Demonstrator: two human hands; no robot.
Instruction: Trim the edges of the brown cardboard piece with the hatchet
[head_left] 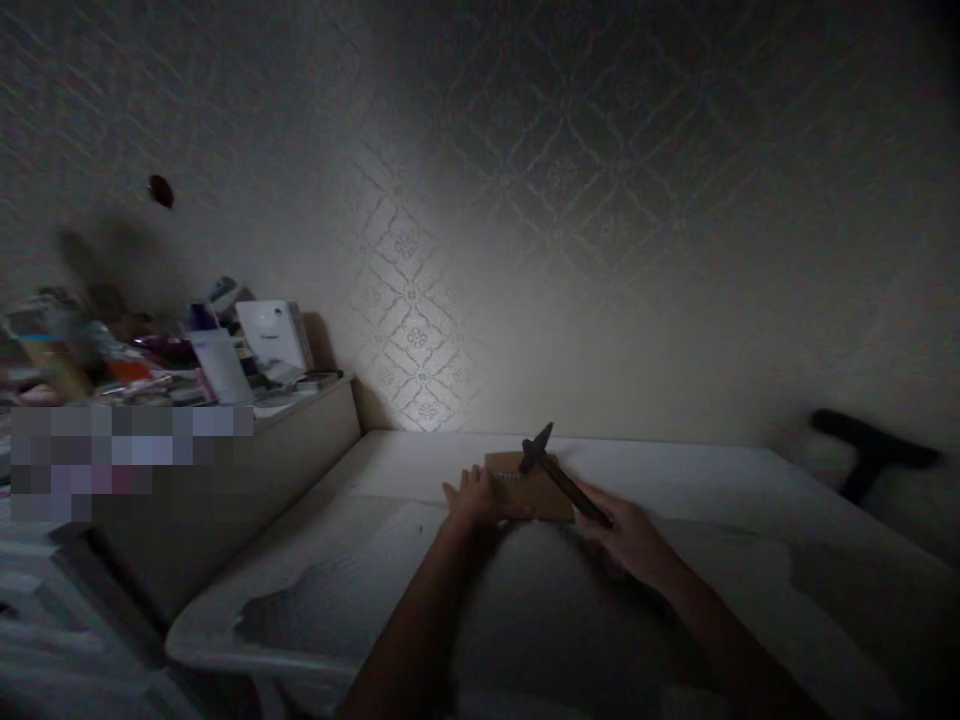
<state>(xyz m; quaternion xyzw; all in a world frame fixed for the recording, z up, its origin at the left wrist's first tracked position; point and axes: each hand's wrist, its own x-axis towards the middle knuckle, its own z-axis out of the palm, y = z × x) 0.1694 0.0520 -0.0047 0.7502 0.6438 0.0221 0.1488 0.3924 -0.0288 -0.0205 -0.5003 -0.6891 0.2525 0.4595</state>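
Observation:
My right hand (pixel 619 530) is closed round the handle of a hammer (pixel 574 488). The hammer's dark head points up and to the left, over a flat brown board (pixel 551 500) on the white table. A row of small pale marks, too small to make out, runs across the board's left part. At the board's left edge lies my left hand (pixel 476 498), fingers apart and thumb stretched along the near edge. Whether the hammer head touches the board cannot be told.
A white table (pixel 397 460) with grey patches stands against a patterned wall (pixel 570 250). On the left, a cabinet (pixel 300 440) bears a white box (pixel 274 335), a white tube (pixel 221 365) and clutter. A black T-shaped object (pixel 874 450) stands at the right edge.

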